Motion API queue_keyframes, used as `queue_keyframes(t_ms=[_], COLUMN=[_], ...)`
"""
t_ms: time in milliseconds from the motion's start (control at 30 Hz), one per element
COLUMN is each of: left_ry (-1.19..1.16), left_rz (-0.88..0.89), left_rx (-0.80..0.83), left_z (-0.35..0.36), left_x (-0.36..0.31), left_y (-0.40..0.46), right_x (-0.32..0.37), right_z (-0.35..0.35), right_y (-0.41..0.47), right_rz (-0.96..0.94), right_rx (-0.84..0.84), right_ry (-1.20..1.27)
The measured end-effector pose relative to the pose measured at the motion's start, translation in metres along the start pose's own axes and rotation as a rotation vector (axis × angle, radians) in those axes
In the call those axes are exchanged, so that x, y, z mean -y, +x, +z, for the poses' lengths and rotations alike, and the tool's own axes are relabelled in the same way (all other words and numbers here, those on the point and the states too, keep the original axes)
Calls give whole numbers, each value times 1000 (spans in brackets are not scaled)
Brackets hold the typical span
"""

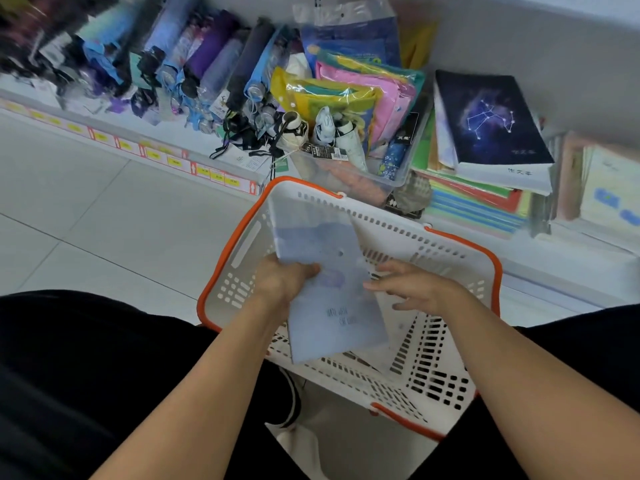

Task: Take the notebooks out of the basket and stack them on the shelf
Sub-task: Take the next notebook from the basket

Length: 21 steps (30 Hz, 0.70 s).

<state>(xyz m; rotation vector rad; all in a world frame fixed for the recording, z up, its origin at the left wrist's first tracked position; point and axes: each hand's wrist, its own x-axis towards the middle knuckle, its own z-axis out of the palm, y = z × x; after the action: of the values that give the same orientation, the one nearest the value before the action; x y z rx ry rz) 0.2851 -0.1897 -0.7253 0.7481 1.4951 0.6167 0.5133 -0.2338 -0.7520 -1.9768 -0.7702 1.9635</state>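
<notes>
White Chinese characters reading 作文本 are printed on the page edge of the notebook stack [512, 173] at far right. Faint dark print is seen on the pale blue notebook [341, 317] over the basket, unreadable. Yellow price tags [204, 172] on the shelf edge are blurred.

Folded umbrellas [194, 74] lay far ahead-left of the hands; a clear bin [398, 168] of packets stood straight ahead.

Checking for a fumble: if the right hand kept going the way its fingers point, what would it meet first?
Probably the pale blue notebook that the left hand grips; the right hand points left at its edge, seemingly just short.
</notes>
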Motion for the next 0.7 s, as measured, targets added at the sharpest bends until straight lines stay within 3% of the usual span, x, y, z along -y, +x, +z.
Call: queue_keyframes(t_ms=[67,133,300,400,500,567,700], left_ry=[49,-7,-66,-105,48,218,94], left_rz=[66,134,388,563,774,826,784], left_rx=[143,291,306,323,386,430,500], left_z=[-2,-10,-18,-3,14,28,74], left_x=[-23,-52,-134,-192,-252,-283,-334], left_y=[-16,-27,-43,-60,-85,-100,-109], right_x=[12,34,115,164,201,224,262], right_z=[8,11,-1,-12,-43,-75,-137], right_y=[-7,-25,-97,-150,-202,-232,-275], right_rz=[-108,-287,-846,-1065,-1176,-1198,-1103], right_rx=[147,147,-164,-412,-533,-550,-593], right_ry=[259,441,442,389,522,587,621])
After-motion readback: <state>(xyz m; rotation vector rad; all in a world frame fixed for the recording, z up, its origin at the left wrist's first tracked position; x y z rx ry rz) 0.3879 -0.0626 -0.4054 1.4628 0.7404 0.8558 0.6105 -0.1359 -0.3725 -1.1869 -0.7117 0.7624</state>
